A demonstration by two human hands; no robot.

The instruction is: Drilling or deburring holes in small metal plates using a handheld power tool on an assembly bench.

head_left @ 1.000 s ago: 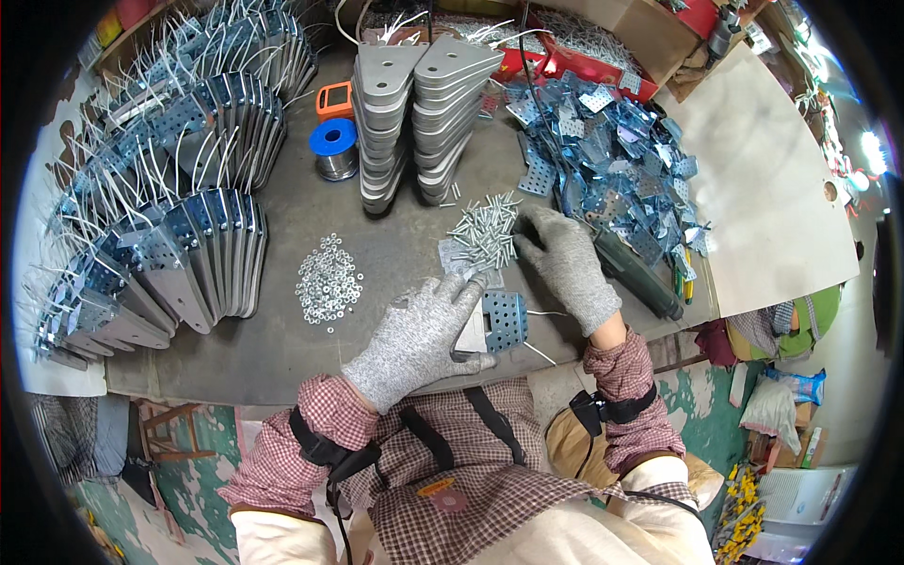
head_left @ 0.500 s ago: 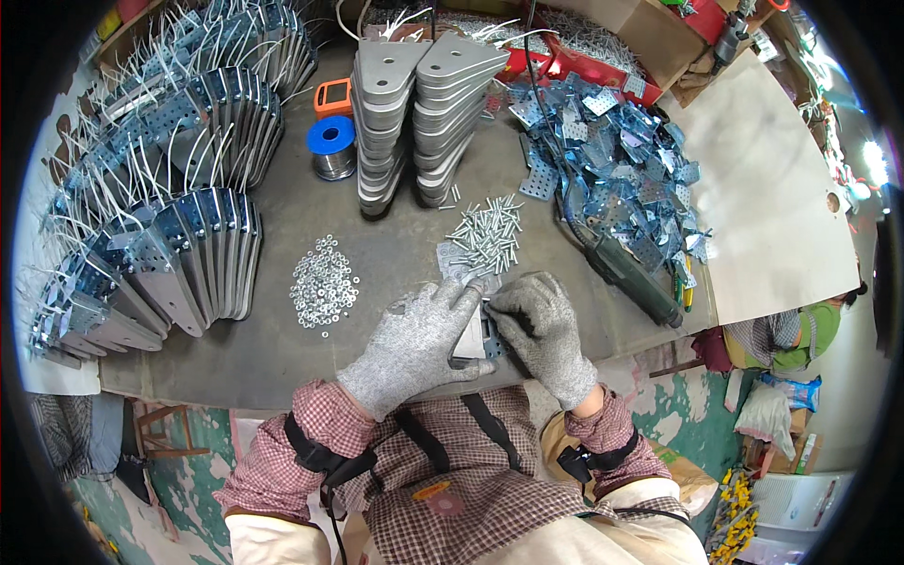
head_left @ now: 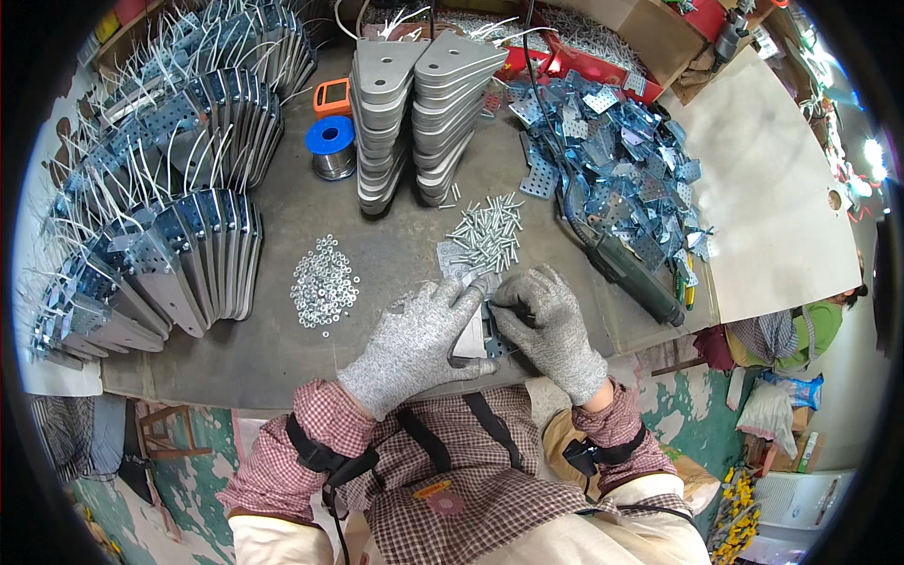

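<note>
In grey gloves, both my hands work at the table's front edge over a flat grey metal plate (head_left: 471,341), with a blue-grey perforated bracket (head_left: 500,346) against its right side. My left hand (head_left: 414,339) grips the plate, fingers stretched to its far end and thumb along its near end. At the plate's right edge my right hand (head_left: 556,334) is pinched closed; whatever sits between its fingertips is hidden. Just beyond the hands lies a heap of screws (head_left: 488,234). A patch of small nuts (head_left: 323,287) is spread to the left.
Two stacks of grey plates (head_left: 381,113) stand at the back, beside a solder spool (head_left: 330,149) and an orange device (head_left: 332,96). Wired assemblies (head_left: 193,268) fill the left. Perforated brackets (head_left: 626,169) are heaped at right, near a dark corded power tool (head_left: 636,278). Another person (head_left: 800,334) is at far right.
My right hand and wrist have turned and shifted slightly to the right, with the fingers still pinched at the plate. My left hand stays almost where it was.
</note>
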